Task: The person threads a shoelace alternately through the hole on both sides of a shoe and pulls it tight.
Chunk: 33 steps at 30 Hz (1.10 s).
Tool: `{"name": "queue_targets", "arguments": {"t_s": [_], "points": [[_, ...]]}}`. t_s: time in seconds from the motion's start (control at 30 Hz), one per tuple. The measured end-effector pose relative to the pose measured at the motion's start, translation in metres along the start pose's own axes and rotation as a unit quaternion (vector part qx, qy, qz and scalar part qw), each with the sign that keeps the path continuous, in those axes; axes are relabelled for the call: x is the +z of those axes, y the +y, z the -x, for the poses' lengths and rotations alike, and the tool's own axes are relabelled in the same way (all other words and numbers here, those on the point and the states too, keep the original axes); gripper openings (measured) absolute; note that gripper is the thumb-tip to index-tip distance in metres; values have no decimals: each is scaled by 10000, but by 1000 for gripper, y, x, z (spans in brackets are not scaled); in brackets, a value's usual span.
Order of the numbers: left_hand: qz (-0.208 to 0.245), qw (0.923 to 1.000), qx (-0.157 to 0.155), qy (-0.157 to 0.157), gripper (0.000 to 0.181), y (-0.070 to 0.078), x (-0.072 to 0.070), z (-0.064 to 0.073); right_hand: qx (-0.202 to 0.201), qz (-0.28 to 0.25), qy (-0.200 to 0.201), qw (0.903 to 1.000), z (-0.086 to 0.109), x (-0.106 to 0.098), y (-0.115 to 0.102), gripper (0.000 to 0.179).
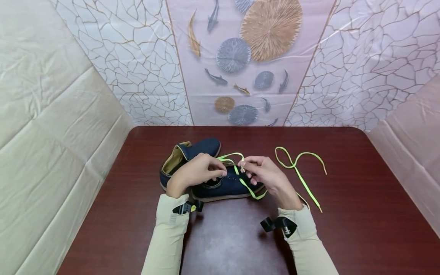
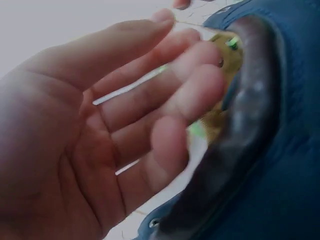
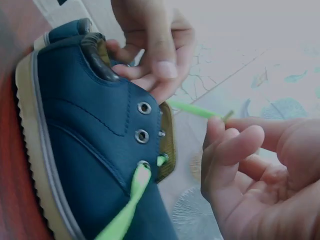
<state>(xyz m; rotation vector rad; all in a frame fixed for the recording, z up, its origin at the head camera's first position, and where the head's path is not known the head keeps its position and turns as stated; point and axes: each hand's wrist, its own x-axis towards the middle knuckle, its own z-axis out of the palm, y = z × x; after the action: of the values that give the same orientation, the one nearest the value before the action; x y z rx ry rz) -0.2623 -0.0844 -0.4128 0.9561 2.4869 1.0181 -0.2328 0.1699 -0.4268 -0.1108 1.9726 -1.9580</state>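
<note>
A navy shoe point(image 1: 223, 188) with a brown collar lies on the table, toe to the right. Neon-green shoelace point(image 3: 125, 212) runs through some of its eyelets; two metal eyelets nearer the collar hold none. Between thumb and fingertips, my right hand point(image 1: 266, 175) pinches the lace's tipped end point(image 3: 227, 116), beside the tongue point(image 3: 168, 142). My left hand point(image 1: 201, 170) is at the shoe's opening, its fingers loosely bent by the collar point(image 2: 255, 85), and no lace shows in its grasp. Whether those fingers touch the shoe is unclear.
Behind the left hand stands a second navy shoe point(image 1: 204, 146), partly covered. A loose neon-green lace point(image 1: 302, 179) lies looped on the table point(image 1: 361, 229) at the right. A patterned cloth wall point(image 1: 237, 110) rises behind the far table edge.
</note>
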Motion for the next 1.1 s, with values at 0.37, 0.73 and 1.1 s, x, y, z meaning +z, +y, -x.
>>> {"name": "queue_targets", "arguments": {"t_s": [0.37, 0.73, 1.1], "points": [[-428, 9983, -28, -394, 13, -1, 21, -21, -576, 673, 22, 9961, 1, -6, -2, 19], [347, 9983, -416, -215, 17, -10, 20, -22, -1034, 2702, 548, 9557, -4, 4, 8, 8], [1067, 9934, -421, 69, 19, -19, 20, -21, -1900, 3282, 909, 9208, -8, 18, 11, 6]]}}
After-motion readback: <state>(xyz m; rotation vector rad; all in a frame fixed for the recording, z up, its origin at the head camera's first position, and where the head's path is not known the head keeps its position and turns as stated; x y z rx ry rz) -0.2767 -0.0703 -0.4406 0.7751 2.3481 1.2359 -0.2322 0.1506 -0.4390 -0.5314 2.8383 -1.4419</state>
